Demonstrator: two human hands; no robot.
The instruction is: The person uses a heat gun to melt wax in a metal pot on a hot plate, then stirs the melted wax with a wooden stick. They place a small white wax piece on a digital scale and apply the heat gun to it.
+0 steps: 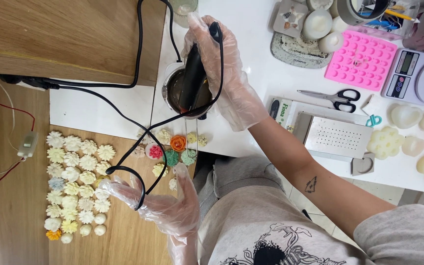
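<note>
Head view. Right hand [217, 64], in a clear plastic glove: fingers closed around a black corded tool [192, 73], its lower end dipped into a small metal pot [172, 88] of dark liquid on the white desk [251, 29]. Left hand [168, 206], gloved: fingers spread, palm open, the tool's black cable [138, 176] looped across them, above a wooden surface [6, 206]. Rows of pale flower-shaped wax pieces [74, 181] lay just beside that hand; coloured ones [172, 147] sat near the pot. Further right on the desk: scissors [334, 98], pink silicone mould [361, 59], digital scale [415, 76], perforated metal plate [337, 137].
</note>
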